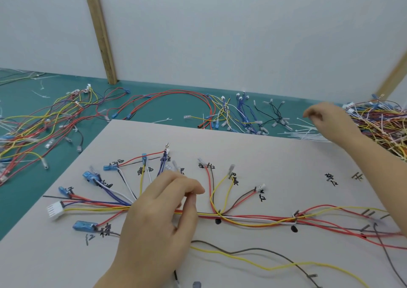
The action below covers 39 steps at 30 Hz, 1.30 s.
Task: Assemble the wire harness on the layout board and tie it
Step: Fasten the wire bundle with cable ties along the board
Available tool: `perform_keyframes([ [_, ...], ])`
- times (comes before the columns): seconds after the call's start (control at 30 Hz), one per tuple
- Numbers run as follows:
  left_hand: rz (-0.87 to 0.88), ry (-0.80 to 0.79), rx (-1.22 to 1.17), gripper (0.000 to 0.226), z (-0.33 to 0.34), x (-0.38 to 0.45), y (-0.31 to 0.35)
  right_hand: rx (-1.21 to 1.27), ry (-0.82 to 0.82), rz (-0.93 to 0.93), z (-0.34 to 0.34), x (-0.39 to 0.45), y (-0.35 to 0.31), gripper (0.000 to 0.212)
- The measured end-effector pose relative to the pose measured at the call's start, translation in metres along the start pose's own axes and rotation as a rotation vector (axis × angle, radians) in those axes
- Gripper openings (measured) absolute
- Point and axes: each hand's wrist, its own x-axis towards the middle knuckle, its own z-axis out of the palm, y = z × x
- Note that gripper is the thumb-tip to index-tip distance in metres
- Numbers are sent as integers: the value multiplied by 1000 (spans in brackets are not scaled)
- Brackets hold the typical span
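A grey layout board with handwritten labels fills the front. A wire harness of red, yellow, white and blue wires runs along it and fans out to blue and clear terminals and a white connector at the left. My left hand rests on the bundle where the wires fan out, fingers curled, thumb and forefinger pinching at the wires. My right hand hovers over a heap of white cable ties at the board's far right edge, fingers loosely bent; it looks blurred and I cannot see anything in it.
Loose wires with terminals lie sorted on the green mat behind the board. A tangled heap of finished harnesses lies at the far right, another at the left. A white wall with wooden posts closes the back.
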Motion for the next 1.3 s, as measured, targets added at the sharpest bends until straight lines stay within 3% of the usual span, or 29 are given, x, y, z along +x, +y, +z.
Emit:
perform_keyframes([
  [0.13,13,-39,106,23,2,0,-1,342,153,-18,-26,3,-37,20],
  [0.23,52,-131,207,26,6,-1,-1,474,96,-120,-52,-5,-86,22],
  [0.37,72,-208,287,27,9,-4,-2,406,-317,-415,-78,-42,-159,36],
  [0.47,83,-231,284,27,9,-4,-3,249,-635,-509,-72,-71,-192,28],
  [0.53,98,-238,257,27,10,-5,-4,178,-720,-517,-61,-82,-202,20],
  [0.63,105,-246,234,28,10,-4,-6,181,-721,-498,-51,-86,-204,17],
  [0.77,107,-257,216,30,9,-4,-6,484,-740,-359,-47,-87,-200,24],
  [1.0,53,-283,133,23,6,-3,-3,326,-802,-454,-39,-94,-189,24],
  [1.2,10,-287,162,11,6,-4,0,236,-702,-545,-33,-101,-195,25],
  [1.3,-8,-316,208,22,6,-4,-2,141,-636,-611,-32,-107,-200,25],
])
